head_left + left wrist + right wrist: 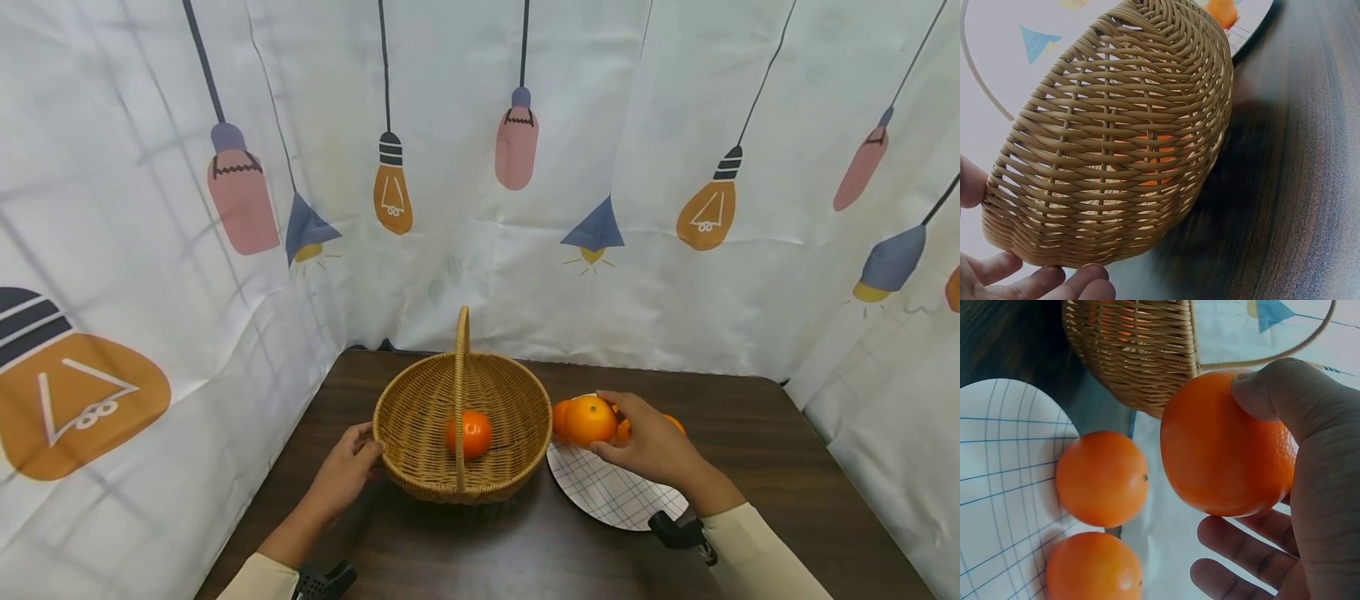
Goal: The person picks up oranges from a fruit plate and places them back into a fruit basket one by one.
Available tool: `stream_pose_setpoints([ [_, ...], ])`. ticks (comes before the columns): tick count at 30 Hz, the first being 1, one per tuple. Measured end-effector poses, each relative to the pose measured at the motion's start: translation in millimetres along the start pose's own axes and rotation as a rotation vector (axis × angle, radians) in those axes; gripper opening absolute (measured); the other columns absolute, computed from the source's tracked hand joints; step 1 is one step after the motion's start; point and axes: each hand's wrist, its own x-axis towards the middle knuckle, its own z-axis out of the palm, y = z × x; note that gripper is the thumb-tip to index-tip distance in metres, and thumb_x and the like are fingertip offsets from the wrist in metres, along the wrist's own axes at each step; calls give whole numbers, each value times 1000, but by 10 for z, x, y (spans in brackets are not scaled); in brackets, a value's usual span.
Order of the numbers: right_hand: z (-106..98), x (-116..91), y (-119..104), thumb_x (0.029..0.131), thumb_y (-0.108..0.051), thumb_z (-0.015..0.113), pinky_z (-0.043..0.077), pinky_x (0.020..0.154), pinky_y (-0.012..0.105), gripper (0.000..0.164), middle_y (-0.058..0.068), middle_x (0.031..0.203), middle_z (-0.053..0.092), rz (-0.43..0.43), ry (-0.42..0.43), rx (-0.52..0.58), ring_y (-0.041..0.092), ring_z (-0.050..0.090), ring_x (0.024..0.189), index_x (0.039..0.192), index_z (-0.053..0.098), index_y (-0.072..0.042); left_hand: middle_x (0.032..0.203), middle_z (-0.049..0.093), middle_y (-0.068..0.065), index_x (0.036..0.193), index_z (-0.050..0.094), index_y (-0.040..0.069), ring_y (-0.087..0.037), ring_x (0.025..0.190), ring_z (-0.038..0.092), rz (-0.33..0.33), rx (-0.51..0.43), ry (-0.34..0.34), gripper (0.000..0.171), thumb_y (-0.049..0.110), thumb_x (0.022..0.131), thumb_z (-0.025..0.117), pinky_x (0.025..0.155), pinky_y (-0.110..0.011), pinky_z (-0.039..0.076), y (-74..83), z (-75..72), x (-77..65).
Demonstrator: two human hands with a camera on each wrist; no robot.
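A wicker basket (417, 414) with a tall arched handle stands on the dark table, one orange (476, 434) inside it. My left hand (347, 468) holds the basket's left rim, the thumb at the rim and the fingers against the outer weave (1097, 144). To the right, my right hand (654, 442) grips another orange (1225, 447) between thumb and fingers, above the far part of a white plate with blue grid lines (607, 498). In the right wrist view two more oranges, one here (1102, 479) and one beside it (1094, 567), rest on the plate, apart from the held one.
The dark wooden table (517, 550) runs under everything. A white cloth printed with hanging lamps (480, 275) rises behind the table and along both sides. Black camera mounts sit on both wrists, the right one (675, 531) over the plate's near edge.
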Motion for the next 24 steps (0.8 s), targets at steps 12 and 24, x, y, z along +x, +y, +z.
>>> stream_pose_setpoints([
  [12, -52, 113, -125, 84, -35, 86, 57, 81, 37, 82, 8, 136, 57, -24, -16, 24, 22, 61, 107, 151, 47, -10, 142, 50, -29, 153, 31, -4, -37, 121, 58, 6, -23, 8, 57, 25, 108, 50, 91, -51, 55, -1, -4, -7],
  [24, -37, 220, -217, 85, -40, 84, 55, 77, 37, 80, 5, 131, 58, -63, 4, -8, 24, 63, 102, 151, 48, -13, 142, 50, -29, 153, 30, -5, -36, 121, 58, 8, -15, 6, 59, 26, 108, 51, 89, -51, 56, -16, 2, 11],
])
